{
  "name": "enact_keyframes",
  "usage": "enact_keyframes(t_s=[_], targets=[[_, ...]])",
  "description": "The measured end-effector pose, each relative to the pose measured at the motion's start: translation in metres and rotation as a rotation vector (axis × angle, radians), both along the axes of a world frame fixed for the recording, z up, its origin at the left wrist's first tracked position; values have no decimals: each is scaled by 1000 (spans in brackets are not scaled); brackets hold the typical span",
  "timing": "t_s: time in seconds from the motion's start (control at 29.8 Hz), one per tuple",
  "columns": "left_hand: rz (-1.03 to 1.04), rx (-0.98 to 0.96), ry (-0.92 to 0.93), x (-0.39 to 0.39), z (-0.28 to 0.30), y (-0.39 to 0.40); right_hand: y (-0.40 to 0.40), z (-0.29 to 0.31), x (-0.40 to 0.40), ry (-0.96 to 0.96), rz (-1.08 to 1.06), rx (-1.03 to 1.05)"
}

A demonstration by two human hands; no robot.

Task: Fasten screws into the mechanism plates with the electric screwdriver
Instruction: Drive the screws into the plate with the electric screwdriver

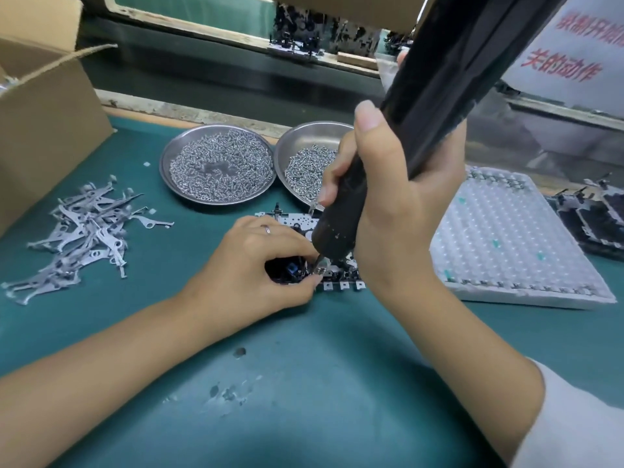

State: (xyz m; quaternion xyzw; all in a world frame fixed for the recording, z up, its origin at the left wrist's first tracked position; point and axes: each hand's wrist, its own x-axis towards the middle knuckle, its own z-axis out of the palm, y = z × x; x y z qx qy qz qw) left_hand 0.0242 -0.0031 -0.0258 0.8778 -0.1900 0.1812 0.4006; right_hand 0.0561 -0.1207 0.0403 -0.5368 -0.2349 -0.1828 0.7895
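Nearest to you, in the lower middle of the frame, your left hand (pixel 256 265) rests on the mechanism plate (pixel 332 276). Its fingers are curled around the dark part at the plate's near left end and pin it to the green mat (pixel 304 383). The plate looks thin and stiff, probably light, so it can slide or turn under the driver; I judge that holding it at the edge, close to the screw point as you do, is the right place (the small tabs along its near edge look easy to bend).

Just right of centre, your right hand (pixel 388 197) is wrapped tightly around the electric screwdriver (pixel 341 211), with the thumb lying up along the black body. The tool seems long and heavy at the top, and its upper part leaves the frame at the upper right. The tip is down at the plate, beside your left fingertips; the screw itself is too small to see clearly.

Farther away, in the middle of the frame, stand two metal dishes. The left dish (pixel 217 163) is nearly full of small silvery parts, and the right dish (pixel 314 163) holds fewer screws. At the right lies a white dimpled tray (pixel 506 238), and a cardboard box (pixel 44 116) is at the upper left; its contents are hidden.
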Motion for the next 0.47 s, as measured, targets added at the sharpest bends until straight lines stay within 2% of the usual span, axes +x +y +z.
enact_keyframes(t_s=[0.47], targets=[[4, -17, -1, -1, -2, -1, -2, -2, 1, -11, -17, -24]])
